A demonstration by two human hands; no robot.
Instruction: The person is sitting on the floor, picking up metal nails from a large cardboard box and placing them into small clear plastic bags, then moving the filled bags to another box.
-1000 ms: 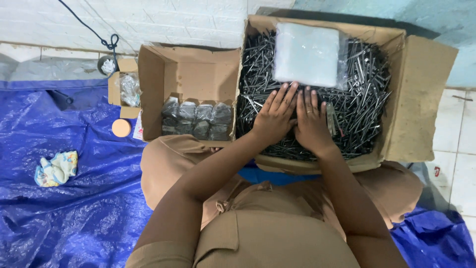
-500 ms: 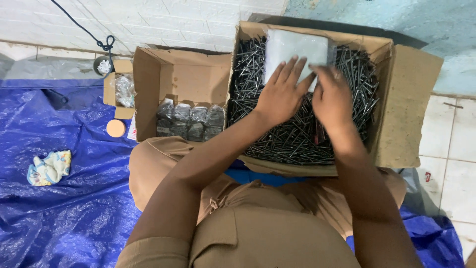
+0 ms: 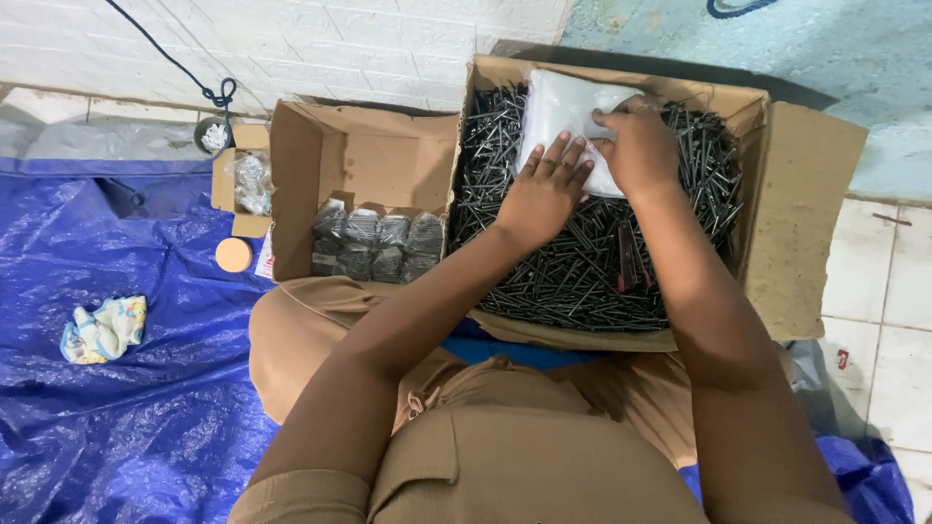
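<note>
A large cardboard box point(image 3: 806, 223) was seen resting against the person's lap, filled with loose dark nails point(image 3: 582, 272); on top of the nails, toward the far wall of the box, a stack of clear plastic bags point(image 3: 563, 121) was laid; the left hand point(image 3: 544, 189) was placed flat on the near edge of the stack, its fingers spread and pressed down, nothing being pinched; the right hand point(image 3: 636, 146) was set on the right side of the same stack, its fingers curled over the plastic, though whether a bag was actually gripped could not be told; the two hands were held just beside each other. To the left, touching the large box, a smaller cardboard box point(image 3: 359, 165) was stood open; along its near wall a row of small filled packets point(image 3: 374, 247) was lined up. Beyond its left wall a little carton point(image 3: 243, 180) with a crumpled clear bag was seen; near it a round tan lid point(image 3: 233, 254) was laid on the blue tarpaulin point(image 3: 116, 417); a bunched patterned cloth point(image 3: 102, 328) was left well apart from the boxes.
</note>
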